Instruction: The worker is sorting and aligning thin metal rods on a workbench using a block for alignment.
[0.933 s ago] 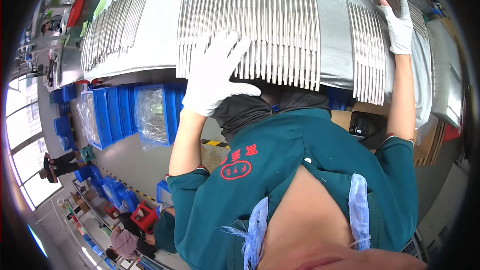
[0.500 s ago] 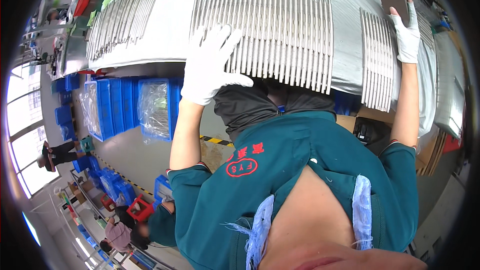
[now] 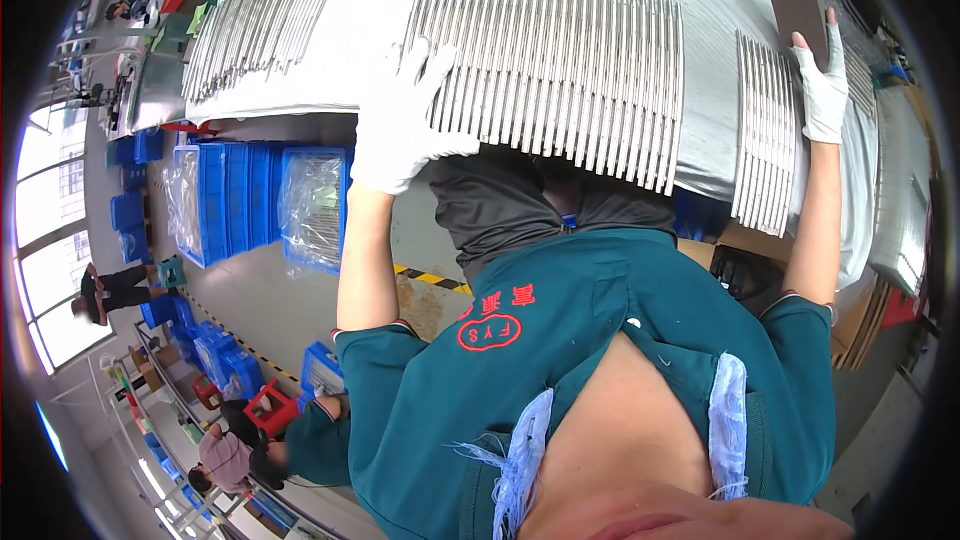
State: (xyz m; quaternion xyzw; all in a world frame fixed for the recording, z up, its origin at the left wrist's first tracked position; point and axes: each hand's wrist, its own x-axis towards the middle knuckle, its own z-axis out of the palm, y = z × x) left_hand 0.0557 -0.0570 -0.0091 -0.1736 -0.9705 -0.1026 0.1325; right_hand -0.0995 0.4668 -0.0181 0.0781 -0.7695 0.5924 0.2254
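Many thin metal rods lie side by side in a wide row on the white-covered table. At this row's left edge is my left hand, white-gloved and open, its fingers spread along the outermost rods. My right hand, in a white glove with bare fingertips, grips a flat brown block between thumb and finger. That hand is just right of a narrower group of rods, whose ends reach past the table's near edge.
Another group of rods lies at the table's far left. Blue crates, some with plastic film, stand on the floor below left. Cardboard leans at the right. Other people are in the lower-left background.
My left hand has shifted left across the wide row to its edge. My right hand keeps hold of the block, and the whole view has shifted slightly.
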